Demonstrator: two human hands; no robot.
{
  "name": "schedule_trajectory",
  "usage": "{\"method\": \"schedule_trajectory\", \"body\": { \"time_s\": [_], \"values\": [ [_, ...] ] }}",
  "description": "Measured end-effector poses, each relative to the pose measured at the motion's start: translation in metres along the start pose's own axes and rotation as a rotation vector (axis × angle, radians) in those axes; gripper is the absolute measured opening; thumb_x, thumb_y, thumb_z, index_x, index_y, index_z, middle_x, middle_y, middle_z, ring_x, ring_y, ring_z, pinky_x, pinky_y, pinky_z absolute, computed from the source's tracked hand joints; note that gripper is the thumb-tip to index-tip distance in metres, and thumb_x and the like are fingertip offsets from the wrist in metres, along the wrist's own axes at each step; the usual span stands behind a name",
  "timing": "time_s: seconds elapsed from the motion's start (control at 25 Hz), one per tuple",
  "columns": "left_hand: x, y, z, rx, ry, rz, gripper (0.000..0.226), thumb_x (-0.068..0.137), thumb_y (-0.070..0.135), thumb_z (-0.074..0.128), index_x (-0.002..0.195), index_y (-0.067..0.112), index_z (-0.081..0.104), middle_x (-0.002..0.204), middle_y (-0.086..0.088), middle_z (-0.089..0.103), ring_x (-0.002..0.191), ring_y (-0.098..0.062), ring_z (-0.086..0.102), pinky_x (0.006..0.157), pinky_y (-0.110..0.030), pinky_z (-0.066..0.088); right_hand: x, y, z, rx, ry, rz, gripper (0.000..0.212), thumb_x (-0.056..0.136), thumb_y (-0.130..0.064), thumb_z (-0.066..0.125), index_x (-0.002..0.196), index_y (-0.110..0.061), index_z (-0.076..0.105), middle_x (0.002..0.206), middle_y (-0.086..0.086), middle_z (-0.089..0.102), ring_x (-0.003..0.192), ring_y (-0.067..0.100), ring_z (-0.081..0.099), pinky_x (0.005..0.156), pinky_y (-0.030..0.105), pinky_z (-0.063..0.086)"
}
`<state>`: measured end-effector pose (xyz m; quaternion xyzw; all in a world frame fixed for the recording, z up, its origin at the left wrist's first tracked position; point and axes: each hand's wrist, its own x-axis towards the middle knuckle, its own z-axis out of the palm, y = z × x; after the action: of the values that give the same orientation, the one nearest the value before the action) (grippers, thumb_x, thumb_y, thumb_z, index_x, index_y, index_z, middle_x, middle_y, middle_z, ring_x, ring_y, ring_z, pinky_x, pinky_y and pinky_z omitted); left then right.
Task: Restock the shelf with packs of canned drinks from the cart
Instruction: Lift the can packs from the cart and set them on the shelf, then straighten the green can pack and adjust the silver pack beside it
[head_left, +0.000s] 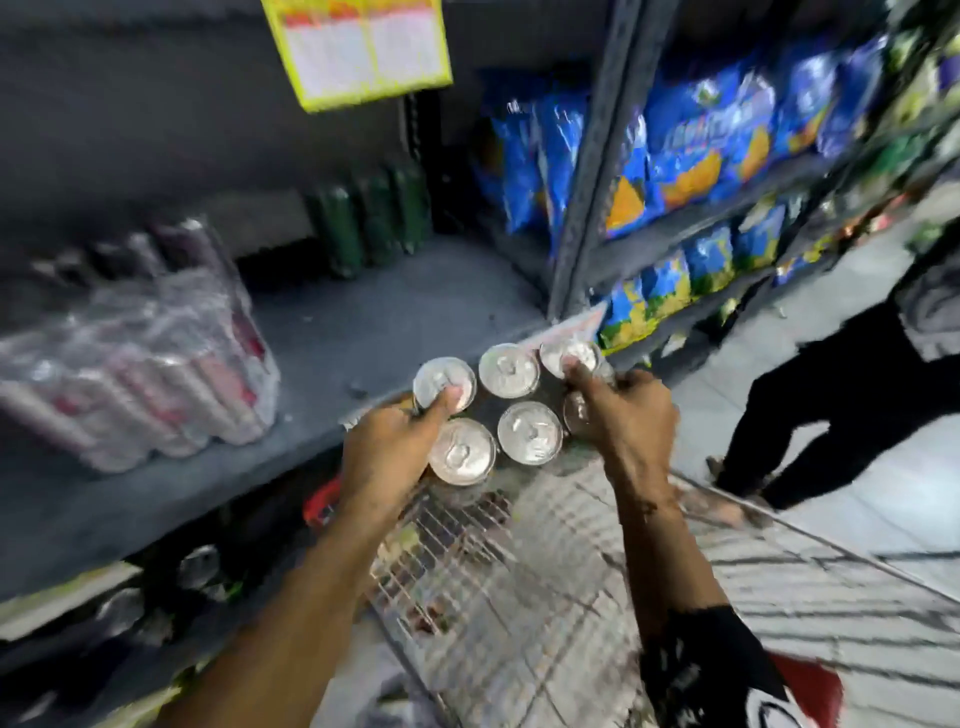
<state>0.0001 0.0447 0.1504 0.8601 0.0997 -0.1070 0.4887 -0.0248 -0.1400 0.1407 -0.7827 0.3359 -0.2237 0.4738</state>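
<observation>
Below my forearms sits the wire cart (519, 561). My left hand (387, 447) and right hand (626, 410) have fingers clamped on a six-can pack (511, 405), held at the shelf (363, 332) edge; beyond lies a wrapped pack (140, 364).

We see a shop aisle with a pale tiled floor (810, 364). A dark grey back wall (156, 104) carries a yellow sign (363, 47). To the right a grey metal rack (587, 171) holds blue snack bags (691, 150). A person in black trousers (831, 395) stands there.
</observation>
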Motion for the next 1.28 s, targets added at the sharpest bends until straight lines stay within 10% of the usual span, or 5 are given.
{"method": "schedule_trajectory", "body": {
  "time_s": [0.12, 0.68, 0.84, 1.0, 1.28],
  "values": [
    [0.042, 0.036, -0.047, 0.041, 0.101, 0.11, 0.06, 0.081, 0.06, 0.058, 0.051, 0.009, 0.044, 0.077, -0.031, 0.059, 0.097, -0.044, 0.062, 0.073, -0.046, 0.046, 0.014, -0.049, 0.028, 0.276, -0.054, -0.022, 0.044, 0.073, -0.038, 0.076, 0.046, -0.013, 0.052, 0.05, 0.002, 0.05, 0.051, 0.016, 0.045, 0.058, 0.033, 0.042],
    [0.194, 0.057, -0.095, 0.137, 0.139, 0.01, 0.056, 0.09, 0.046, 0.054, 0.112, -0.005, 0.062, 0.116, -0.024, 0.066, 0.106, -0.037, 0.064, 0.08, -0.036, 0.05, 0.075, -0.099, 0.17, 0.374, -0.252, 0.124, 0.038, 0.071, -0.013, 0.06, 0.034, -0.02, 0.056, 0.053, 0.0, 0.046, 0.066, 0.02, 0.042, 0.062, 0.04, 0.041],
    [0.195, 0.048, -0.081, -0.018, 0.268, 0.029, 0.052, 0.093, 0.041, 0.048, 0.11, -0.006, 0.064, 0.118, -0.028, 0.065, 0.112, -0.041, 0.06, 0.089, -0.04, 0.048, 0.079, -0.09, 0.175, 0.409, -0.306, 0.108, 0.009, 0.078, -0.014, 0.062, 0.075, -0.012, 0.07, 0.091, 0.011, 0.069, 0.096, 0.03, 0.065, 0.09, 0.052, 0.05],
    [0.175, 0.026, -0.052, -0.501, 0.348, 0.001, 0.053, 0.1, 0.043, 0.031, 0.129, 0.007, 0.056, 0.136, -0.019, 0.056, 0.126, -0.036, 0.051, 0.103, -0.04, 0.039, 0.039, -0.074, 0.176, 0.509, -0.265, 0.076, 0.054, 0.094, -0.035, 0.055, 0.142, -0.013, 0.042, 0.144, 0.004, 0.047, 0.135, 0.021, 0.042, 0.112, 0.033, 0.033],
    [0.18, 0.012, -0.038, -0.513, 0.37, 0.042, 0.044, 0.089, 0.05, 0.052, 0.116, 0.016, 0.062, 0.114, -0.01, 0.068, 0.108, -0.028, 0.061, 0.092, -0.036, 0.046, 0.028, -0.059, 0.186, 0.438, -0.262, -0.142, 0.072, 0.087, -0.053, 0.052, 0.145, -0.015, 0.033, 0.15, 0.005, 0.042, 0.138, 0.018, 0.039, 0.116, 0.042, 0.032]
  ]
}}
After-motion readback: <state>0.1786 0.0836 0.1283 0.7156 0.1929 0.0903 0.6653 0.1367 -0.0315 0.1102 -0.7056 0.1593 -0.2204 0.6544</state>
